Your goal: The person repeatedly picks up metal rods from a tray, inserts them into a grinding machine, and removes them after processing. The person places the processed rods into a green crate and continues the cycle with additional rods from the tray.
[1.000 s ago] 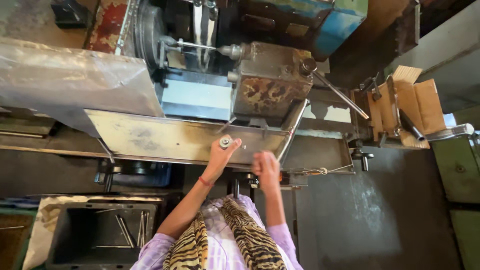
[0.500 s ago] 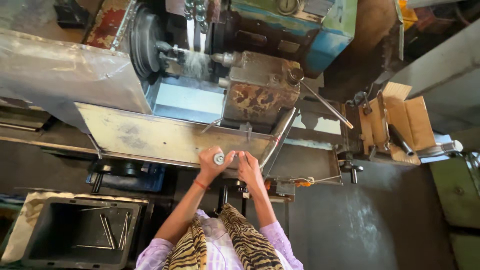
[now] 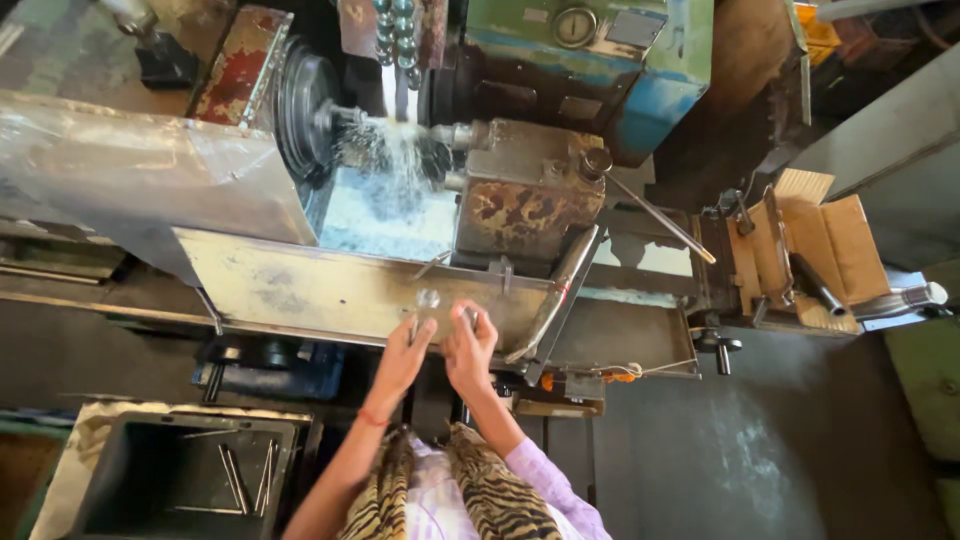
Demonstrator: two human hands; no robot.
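Observation:
I stand at a lathe, with both hands on the controls at the front of its worn metal splash guard (image 3: 300,290). My left hand (image 3: 402,355), a red thread at its wrist, pinches a small metal handle (image 3: 413,326) just below a round shiny knob (image 3: 428,298). Right beside it, my right hand (image 3: 468,348) closes around a second small handle (image 3: 472,318). Behind the guard, white coolant (image 3: 398,160) pours onto the workpiece next to the dark chuck (image 3: 298,105) and the rusty tool carriage (image 3: 525,195).
A long lever (image 3: 660,220) sticks out to the right of the carriage. Cardboard pieces (image 3: 825,245) and a metal bar lie on the machine bed at right. A dark bin (image 3: 190,480) with several metal rods sits at lower left. The green-blue headstock (image 3: 610,70) is at the top.
My right hand has moved left to join my left hand at the handles. My left hand has dropped from the round knob to the handle below it. Coolant now pours.

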